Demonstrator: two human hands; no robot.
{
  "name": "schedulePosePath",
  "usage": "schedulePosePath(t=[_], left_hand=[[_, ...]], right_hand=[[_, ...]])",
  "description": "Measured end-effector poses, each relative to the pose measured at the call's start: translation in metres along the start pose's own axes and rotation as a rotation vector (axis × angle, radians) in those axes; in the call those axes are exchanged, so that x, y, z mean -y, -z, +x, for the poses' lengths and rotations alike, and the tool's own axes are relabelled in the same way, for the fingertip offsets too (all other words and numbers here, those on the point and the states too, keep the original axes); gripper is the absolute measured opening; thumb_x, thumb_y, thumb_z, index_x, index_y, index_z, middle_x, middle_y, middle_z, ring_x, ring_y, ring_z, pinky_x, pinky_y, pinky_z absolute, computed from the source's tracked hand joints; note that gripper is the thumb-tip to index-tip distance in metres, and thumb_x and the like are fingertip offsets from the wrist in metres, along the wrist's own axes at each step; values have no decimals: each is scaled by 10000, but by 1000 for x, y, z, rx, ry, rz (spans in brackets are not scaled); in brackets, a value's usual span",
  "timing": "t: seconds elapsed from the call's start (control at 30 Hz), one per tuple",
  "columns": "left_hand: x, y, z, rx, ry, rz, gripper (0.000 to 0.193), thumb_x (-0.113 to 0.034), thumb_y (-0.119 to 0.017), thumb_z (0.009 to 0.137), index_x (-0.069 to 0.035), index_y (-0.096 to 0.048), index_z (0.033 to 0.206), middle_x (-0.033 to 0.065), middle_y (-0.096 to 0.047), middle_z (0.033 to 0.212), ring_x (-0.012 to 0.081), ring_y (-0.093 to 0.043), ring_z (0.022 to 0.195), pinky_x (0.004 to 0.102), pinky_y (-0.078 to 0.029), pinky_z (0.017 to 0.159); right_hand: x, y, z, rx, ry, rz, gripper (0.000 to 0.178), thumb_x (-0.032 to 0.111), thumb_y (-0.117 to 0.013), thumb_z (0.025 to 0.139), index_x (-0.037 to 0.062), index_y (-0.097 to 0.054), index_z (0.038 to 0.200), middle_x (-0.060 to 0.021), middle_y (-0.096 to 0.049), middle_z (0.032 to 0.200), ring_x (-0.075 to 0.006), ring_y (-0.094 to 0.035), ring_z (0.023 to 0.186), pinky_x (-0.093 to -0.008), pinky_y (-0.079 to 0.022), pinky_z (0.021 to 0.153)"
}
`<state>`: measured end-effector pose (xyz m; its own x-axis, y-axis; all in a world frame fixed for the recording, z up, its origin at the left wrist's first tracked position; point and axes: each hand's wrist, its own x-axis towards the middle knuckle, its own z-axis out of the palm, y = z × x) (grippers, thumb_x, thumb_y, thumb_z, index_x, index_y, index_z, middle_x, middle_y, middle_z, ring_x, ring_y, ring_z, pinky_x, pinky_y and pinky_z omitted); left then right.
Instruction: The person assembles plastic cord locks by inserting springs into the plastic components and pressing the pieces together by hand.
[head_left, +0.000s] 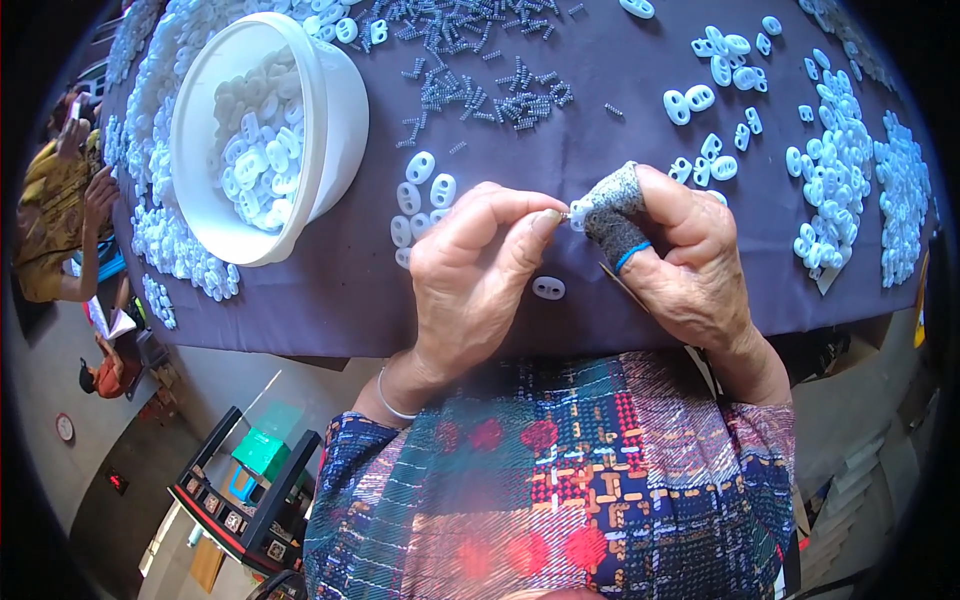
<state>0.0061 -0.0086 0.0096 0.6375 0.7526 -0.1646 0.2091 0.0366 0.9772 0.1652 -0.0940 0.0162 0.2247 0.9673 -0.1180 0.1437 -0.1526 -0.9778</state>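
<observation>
My left hand (pixel 475 275) is closed in a pinch at the table's middle, thumb and forefinger on what looks like a tiny metal spring (pixel 566 215). Its end meets a small white plastic piece (pixel 577 217), which looks like a cord lock part. That piece sits in the fingertips of my right hand (pixel 695 265), whose thumb and forefinger wear grey knit finger sleeves (pixel 612 205). Below the right fingers juts a thin pointed thing (pixel 622 284) that I cannot make out. One loose white two-holed oval (pixel 548 288) lies between my wrists; several similar ovals (pixel 409 198) lie beyond my left hand.
A tilted white bucket (pixel 345 130) of white pieces stands at left, beside a large heap (pixel 180 250) of them. Small dark springs (pixel 500 90) lie scattered at the far middle. More white pieces (pixel 835 170) are piled at right. Other people (pixel 65 215) are at far left.
</observation>
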Motion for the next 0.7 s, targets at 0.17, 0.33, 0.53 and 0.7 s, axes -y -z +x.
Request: schedulePosePath(t=[0.17,0.33,0.53,0.7], left_hand=[[0,-1,1,0,-11,-9,95,-43,-593,877,25,-642,921,14,-566,759,52,-494,625,172,-393,565],[-1,-2,1,-2,1,-30,94,-43,-595,875,25,-642,919,13,-568,748,52,-492,621,171,-389,563],[-1,-2,1,-4,3,-34,94,-47,-595,877,24,-641,919,12,-571,752,52,-491,622,172,-387,565],[-1,-2,1,-2,19,-31,96,-48,-594,878,24,-639,922,12,-572,754,51,-490,624,172,-389,567]], right_hand=[[-1,2,-1,11,-14,25,138,16,-558,764,-38,-585,888,-2,-580,746,-34,-523,688,-187,-432,626],[0,2,-2,15,-58,94,135,18,-549,771,-36,-584,890,11,-564,752,-32,-509,688,-184,-425,619],[-2,0,-2,-32,-29,142,132,27,-548,774,-34,-584,885,17,-558,740,-27,-504,679,-176,-418,609],[-1,2,0,4,6,69,132,28,-549,757,-34,-580,870,28,-536,692,-27,-492,641,-176,-410,583]])
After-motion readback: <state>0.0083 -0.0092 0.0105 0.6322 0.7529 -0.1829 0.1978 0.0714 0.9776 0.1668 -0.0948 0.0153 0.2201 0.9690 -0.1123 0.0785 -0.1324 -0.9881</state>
